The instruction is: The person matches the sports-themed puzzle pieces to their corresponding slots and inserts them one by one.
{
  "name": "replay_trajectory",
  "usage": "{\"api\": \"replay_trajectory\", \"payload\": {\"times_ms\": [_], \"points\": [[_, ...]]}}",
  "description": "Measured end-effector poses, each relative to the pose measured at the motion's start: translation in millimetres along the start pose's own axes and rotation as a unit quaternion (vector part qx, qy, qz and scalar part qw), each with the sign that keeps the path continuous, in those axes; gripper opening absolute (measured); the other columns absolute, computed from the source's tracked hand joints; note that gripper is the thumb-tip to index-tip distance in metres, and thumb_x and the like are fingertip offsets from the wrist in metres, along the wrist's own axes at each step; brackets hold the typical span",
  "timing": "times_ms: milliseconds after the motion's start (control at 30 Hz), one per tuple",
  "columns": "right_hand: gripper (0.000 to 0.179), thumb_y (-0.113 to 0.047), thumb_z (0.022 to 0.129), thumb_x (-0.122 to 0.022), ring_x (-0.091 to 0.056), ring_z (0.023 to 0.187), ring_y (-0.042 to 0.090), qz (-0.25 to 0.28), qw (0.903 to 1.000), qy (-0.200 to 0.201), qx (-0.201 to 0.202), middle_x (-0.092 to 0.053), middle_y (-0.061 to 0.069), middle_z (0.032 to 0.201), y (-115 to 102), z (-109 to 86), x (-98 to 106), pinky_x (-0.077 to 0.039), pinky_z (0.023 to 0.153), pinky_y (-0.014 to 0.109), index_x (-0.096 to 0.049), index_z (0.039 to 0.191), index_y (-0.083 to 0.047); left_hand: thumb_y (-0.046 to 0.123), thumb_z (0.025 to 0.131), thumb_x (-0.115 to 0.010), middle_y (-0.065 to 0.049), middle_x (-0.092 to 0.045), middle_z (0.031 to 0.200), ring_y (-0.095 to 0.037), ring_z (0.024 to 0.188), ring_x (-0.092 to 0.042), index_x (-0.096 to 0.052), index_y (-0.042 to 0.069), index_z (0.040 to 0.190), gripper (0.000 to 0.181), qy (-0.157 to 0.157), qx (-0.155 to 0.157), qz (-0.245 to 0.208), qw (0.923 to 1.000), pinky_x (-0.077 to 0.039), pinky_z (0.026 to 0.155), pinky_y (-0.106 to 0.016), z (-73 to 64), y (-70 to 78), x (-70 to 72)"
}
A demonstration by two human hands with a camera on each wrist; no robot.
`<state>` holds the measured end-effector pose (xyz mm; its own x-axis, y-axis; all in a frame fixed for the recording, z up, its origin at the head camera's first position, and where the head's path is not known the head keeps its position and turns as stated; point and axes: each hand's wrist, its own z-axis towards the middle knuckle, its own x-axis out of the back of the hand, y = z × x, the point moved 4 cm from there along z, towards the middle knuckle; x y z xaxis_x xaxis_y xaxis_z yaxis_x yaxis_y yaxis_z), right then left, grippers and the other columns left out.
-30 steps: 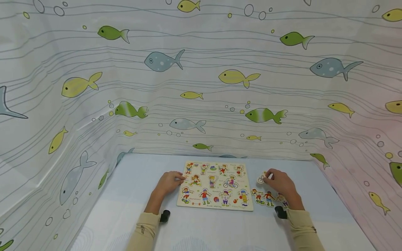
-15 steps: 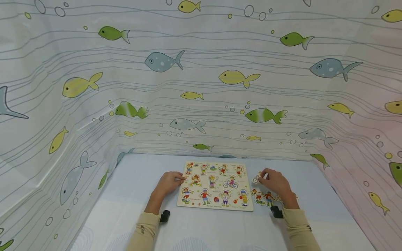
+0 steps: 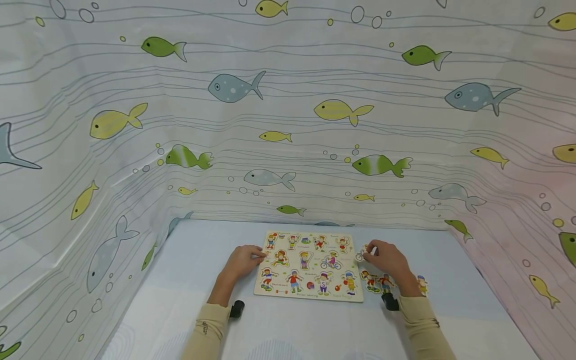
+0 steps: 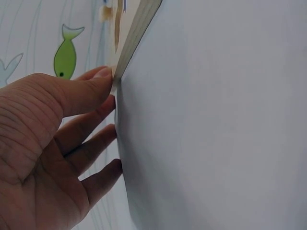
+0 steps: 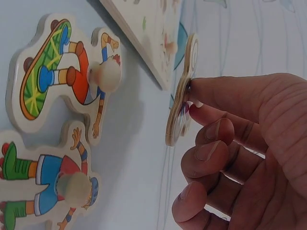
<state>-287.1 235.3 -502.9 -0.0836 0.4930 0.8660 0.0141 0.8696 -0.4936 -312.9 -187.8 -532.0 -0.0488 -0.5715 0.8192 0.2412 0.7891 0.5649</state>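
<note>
A wooden puzzle board (image 3: 330,295) with printed sports figures lies on the table. My left hand (image 3: 243,261) touches its left edge. In the left wrist view the thumb (image 4: 93,88) and one finger meet the board's corner, and the other fingertips reach the table surface. My right hand (image 3: 389,260) pinches a wooden bicycle puzzle piece (image 3: 360,254) between thumb and index finger, just right of the board. The right wrist view shows this bicycle piece (image 5: 178,103) nearly edge-on, raised off the table; its picture is mostly hidden.
Below the right hand lie a skateboarder piece (image 5: 79,72) and a roller-skater piece (image 5: 45,177), both with round knobs. A further piece (image 3: 422,286) sits beside the right wrist. Fish-patterned cloth walls (image 3: 306,165) enclose the table's back and sides.
My right hand has moved left with the bicycle puzzle piece, toward the board's right edge. The piece beside the right wrist has come into plain view. My left hand has stayed in place.
</note>
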Motion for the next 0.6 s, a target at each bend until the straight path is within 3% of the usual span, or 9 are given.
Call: {"api": "replay_trajectory", "payload": {"times_ms": [600], "points": [[0.019, -0.030, 0.091, -0.071, -0.051, 0.063, 0.018, 0.006, 0.9998, -0.002, 0.019, -0.057, 0.001, 0.076, -13, -0.4, -11, -0.040, 0.051, 0.031, -0.064, 0.097, -0.014, 0.012, 0.087, -0.075, -0.009, -0.069, 0.118, -0.034, 0.119, -0.059, -0.080, 0.011, 0.098, 0.012, 0.001, -0.008, 0.002, 1.0000, -0.043, 0.104, -0.050, -0.2, 1.3, 0.3]]}}
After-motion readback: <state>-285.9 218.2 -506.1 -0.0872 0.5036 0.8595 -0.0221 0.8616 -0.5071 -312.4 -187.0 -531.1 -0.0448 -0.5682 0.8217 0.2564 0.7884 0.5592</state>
